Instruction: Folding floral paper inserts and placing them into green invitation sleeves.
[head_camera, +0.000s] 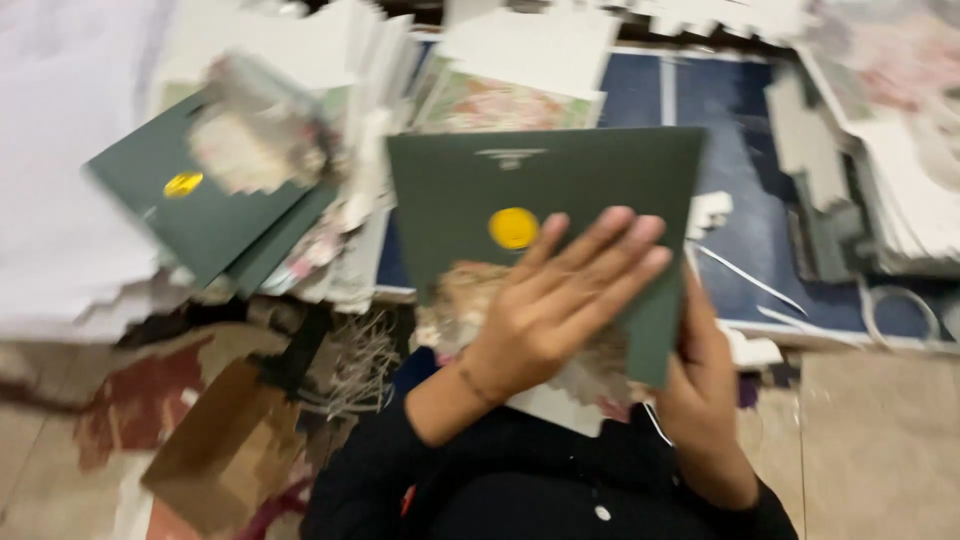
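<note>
Left hand (545, 310) lies flat with fingers spread on the face of a dark green card (545, 195), pinning it. Right hand (705, 395) grips the card's lower right edge from behind, so it stands tilted up for viewing. The card is centre frame, above the person's lap, with a round yellow seal (514, 228) mid-face and a floral cutout below it. Left of the card: a stack of matching green cards (195, 200), each with a yellow seal. Behind the card: a blue mat (740, 190) and white paper piles (530, 45).
</note>
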